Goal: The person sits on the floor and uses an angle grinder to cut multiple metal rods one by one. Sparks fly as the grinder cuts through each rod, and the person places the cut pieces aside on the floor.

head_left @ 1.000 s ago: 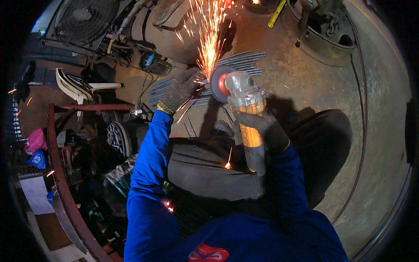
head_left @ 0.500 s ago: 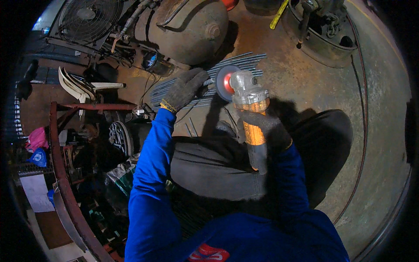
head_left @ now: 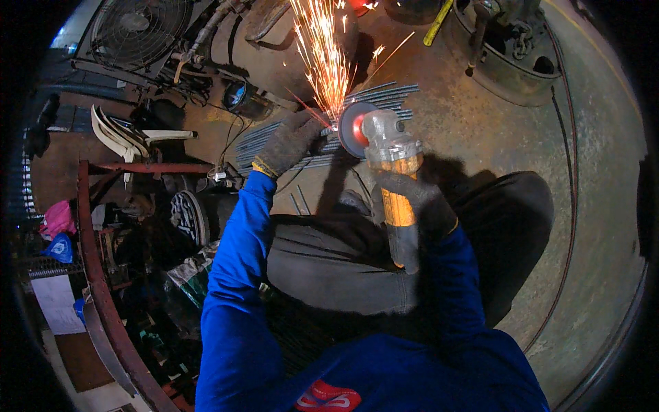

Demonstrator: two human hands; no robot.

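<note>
My right hand, in a dark glove, is wrapped round the orange and grey body of an angle grinder. The grinder's disc faces left, its edge-on side toward my left hand. That hand, in a grey glove with a yellow cuff, is closed on a short metal rod, whose tip meets the disc. Bright orange sparks spray from the contact point toward the far side. Beneath, a bundle of ribbed steel rods lies on the floor. The glove hides most of the held rod.
A rusty tank lies beyond the rods, partly behind the sparks. A round metal tub with tools stands far right. Cables run along the floor at right. On the left are a red metal frame, a white chair and a fan.
Sparks have appeared between the rod and the grinder's disc, where there were none half a second ago. Both hands have kept nearly the same place and grip.
</note>
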